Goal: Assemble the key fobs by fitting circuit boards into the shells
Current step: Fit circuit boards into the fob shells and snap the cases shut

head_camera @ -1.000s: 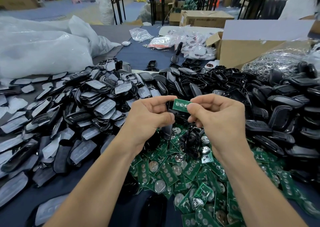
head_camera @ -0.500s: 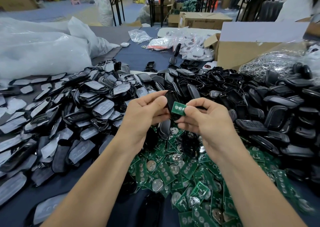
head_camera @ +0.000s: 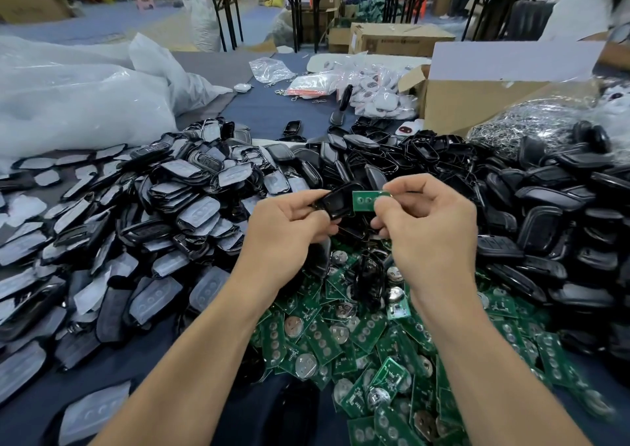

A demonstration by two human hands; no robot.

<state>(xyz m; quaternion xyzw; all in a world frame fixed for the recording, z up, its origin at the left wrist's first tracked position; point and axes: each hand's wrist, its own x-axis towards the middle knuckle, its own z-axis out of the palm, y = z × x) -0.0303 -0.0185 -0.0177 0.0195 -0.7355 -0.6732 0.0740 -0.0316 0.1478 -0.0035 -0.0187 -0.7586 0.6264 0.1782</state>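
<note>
Your left hand [head_camera: 289, 227] curled round a black plastic key-fob shell [head_camera: 335, 203] at centre frame. Your right hand [head_camera: 429, 220] pinched a small green rectangular circuit board [head_camera: 366, 200] just right of the shell, long axis running left-right, its left end at the shell's rim. Its seating likely lay leftward. Loose green boards [head_camera: 375, 343] were heaped below.

The circuit board [head_camera: 370, 201] in the middle is bright green with a row of pale round spots; the shell [head_camera: 335, 204] beside it is black. The near heap of boards [head_camera: 370, 338] is the same green, dotted with silver discs. Right, the shell pile [head_camera: 545, 200] is black; left, the pads [head_camera: 197, 212] are frosted grey. Dark blue tablecloth [head_camera: 266, 115], white bags [head_camera: 75, 105] far left, brown box [head_camera: 477, 105] far right.
</note>
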